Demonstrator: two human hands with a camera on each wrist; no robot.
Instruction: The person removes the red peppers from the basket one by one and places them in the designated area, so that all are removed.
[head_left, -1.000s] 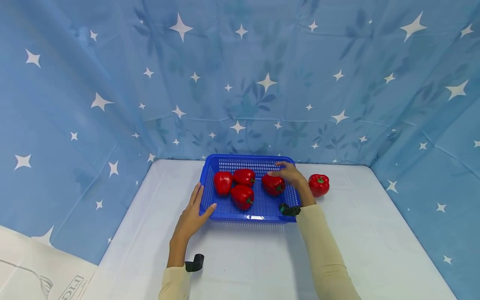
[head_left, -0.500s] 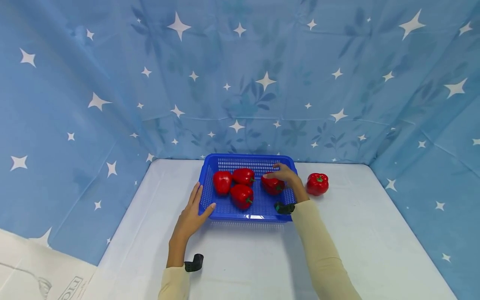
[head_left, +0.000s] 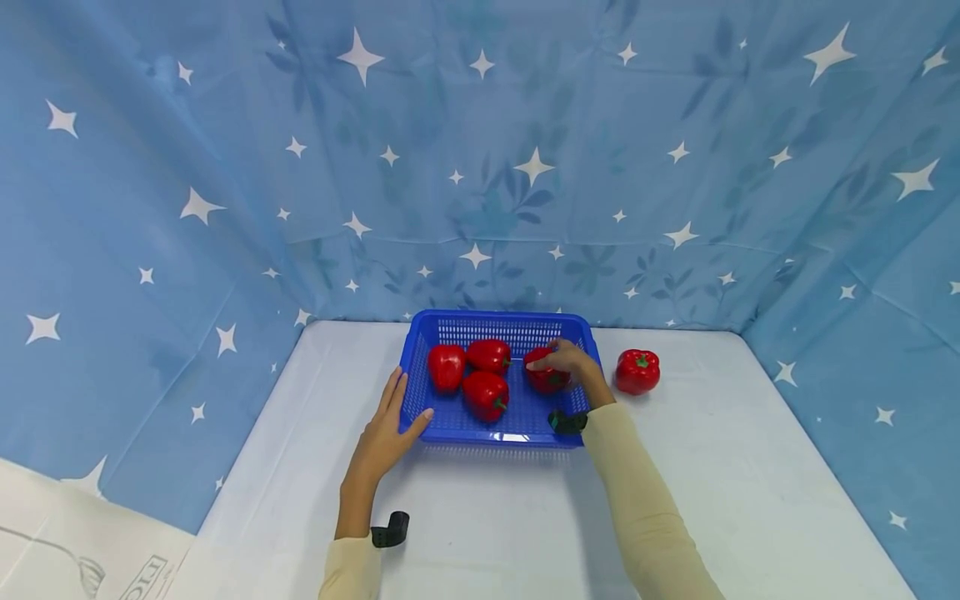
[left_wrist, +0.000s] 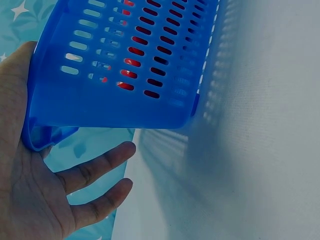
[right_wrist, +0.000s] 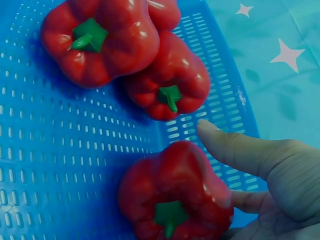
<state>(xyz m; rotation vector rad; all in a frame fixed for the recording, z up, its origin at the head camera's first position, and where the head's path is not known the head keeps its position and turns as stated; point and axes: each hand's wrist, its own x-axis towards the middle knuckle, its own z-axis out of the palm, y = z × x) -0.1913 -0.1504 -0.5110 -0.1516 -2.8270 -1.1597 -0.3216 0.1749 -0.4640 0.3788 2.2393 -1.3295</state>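
A blue plastic basket (head_left: 495, 316) with slotted walls stands at the back of the white table. My left hand (head_left: 381, 437) rests against its left rim, fingers stretched out; the left wrist view shows two straight fingers (left_wrist: 102, 170) beside the wall. Over the basket's right part, my right hand (head_left: 567, 360) reaches around a red bell pepper (right_wrist: 175, 192) with a green stem. Its thumb (right_wrist: 245, 150) stands apart from the skin, while the other fingers are at the pepper's side, partly hidden. Three more red bell peppers (head_left: 485, 395) lie in the basket's left half.
Another red bell pepper (head_left: 637, 372) sits on the table (head_left: 750, 467) just right of the basket. A blue curtain (head_left: 480, 167) with white stars hangs behind and along both sides. Printed cream cloth (head_left: 67, 533) shows at the lower left.
My right hand has come down and slightly left onto the pepper at the basket's right, its raised fingers lowering. My left hand has stayed at the rim.
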